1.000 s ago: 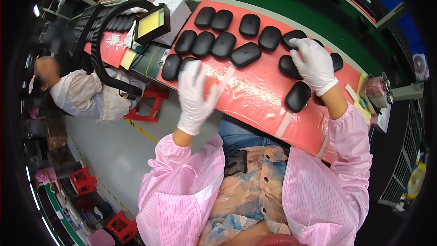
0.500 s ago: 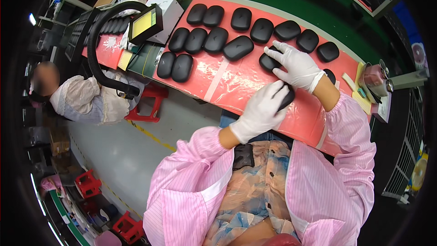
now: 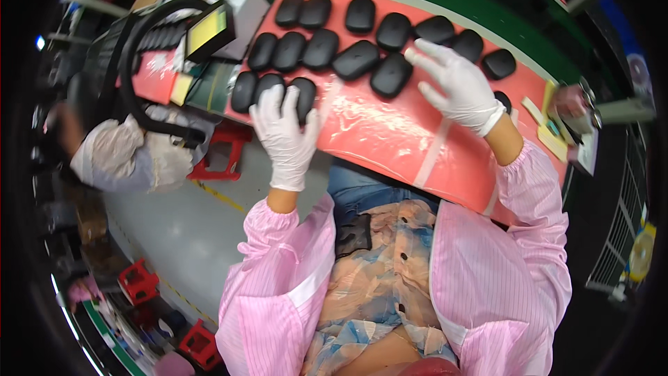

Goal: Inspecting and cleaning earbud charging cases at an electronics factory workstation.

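Both hands wear white gloves. My left hand (image 3: 284,136) reaches to the near left corner of the red mat, its thumb and fingers around a black rounded case (image 3: 305,96) at the end of the near row. Its other fingertips overlap the neighbouring case (image 3: 268,85). My right hand (image 3: 463,90) is over the mat further right, fingers stretched out and apart, nothing visible in them. Its fingertips are beside a tilted case (image 3: 392,75) and partly cover the cases behind. Another case (image 3: 502,101) is half hidden by the right wrist.
Several more black cases (image 3: 320,49) lie in rows along the far side of the red mat (image 3: 379,129). A black hose (image 3: 129,69) and a yellow-faced box (image 3: 211,31) stand left. A metal-lidded container (image 3: 574,106) is right. A person (image 3: 142,153) sits at left near a red stool (image 3: 226,153).
My left hand has carried a black case from the mat's middle to the near left row. My right hand has come off the case it was touching, which has shifted slightly left.
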A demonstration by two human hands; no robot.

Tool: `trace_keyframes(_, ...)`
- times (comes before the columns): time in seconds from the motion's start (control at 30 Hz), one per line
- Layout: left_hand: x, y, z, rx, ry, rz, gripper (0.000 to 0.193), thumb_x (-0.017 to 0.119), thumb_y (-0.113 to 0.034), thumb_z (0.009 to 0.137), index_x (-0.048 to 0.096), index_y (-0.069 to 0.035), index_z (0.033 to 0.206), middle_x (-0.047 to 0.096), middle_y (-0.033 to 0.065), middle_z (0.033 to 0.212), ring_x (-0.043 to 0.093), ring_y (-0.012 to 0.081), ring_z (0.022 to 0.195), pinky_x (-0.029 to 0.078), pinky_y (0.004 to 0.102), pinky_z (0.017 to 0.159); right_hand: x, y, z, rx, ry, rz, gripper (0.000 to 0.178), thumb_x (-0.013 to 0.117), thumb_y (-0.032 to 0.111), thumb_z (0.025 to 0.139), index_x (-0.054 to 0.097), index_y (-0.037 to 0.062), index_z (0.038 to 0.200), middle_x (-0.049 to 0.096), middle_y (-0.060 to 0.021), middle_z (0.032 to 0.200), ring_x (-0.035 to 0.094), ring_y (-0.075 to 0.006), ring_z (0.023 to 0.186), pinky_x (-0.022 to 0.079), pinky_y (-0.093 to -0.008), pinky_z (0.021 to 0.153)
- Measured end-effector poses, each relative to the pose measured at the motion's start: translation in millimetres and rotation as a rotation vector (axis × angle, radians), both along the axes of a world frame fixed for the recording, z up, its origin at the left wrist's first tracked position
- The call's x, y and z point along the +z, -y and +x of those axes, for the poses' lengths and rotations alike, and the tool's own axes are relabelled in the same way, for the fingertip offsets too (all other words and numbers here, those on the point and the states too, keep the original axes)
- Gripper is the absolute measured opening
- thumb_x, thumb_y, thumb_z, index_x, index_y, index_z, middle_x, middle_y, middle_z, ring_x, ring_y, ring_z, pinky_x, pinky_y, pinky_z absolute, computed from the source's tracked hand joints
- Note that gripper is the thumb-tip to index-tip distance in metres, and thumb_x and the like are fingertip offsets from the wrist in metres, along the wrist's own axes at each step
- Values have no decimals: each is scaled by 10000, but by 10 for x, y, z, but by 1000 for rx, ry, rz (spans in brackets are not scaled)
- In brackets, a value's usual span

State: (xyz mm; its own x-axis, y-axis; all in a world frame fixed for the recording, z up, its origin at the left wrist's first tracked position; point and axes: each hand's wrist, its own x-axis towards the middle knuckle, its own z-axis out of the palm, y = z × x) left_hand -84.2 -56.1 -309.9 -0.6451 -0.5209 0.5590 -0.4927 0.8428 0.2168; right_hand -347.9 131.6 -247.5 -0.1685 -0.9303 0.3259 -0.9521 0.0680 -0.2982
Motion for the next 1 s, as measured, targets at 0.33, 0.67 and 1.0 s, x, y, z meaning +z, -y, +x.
trace_keyframes(0.33, 492, -483, -734, -532, 219, 68, 613, 666, -156, 831, 471, -125, 1411, 366, 132, 1505, 326, 359, 1392, 245, 547, 1119, -174, -1265, 105, -708, 228, 199, 744, 671, 287, 816, 374, 84, 1468, 437, -293, 1406, 450, -421, 1292, 392, -419, 1064)
trace_keyframes(0.67, 337, -503, -1161, -605, 421, -104, 590, 585, -145, 816, 479, -107, 1396, 426, 114, 1465, 340, 324, 1400, 241, 545, 1136, -329, -342, 261, -409, 240, 103, 677, 650, 311, 816, 421, 39, 1393, 431, -298, 1385, 555, -432, 1124, 497, -447, 932)
trace_keyframes(1.0, 1131, 24, -3133, -760, 326, -142, 670, 622, -278, 822, 398, 15, 1381, 454, 226, 1388, 402, 374, 1328, 314, 504, 1113, -243, -712, 73, -373, 396, -286, 471, 624, 159, 871, 528, 28, 1313, 555, -204, 1310, 579, -358, 1144, 482, -402, 964)
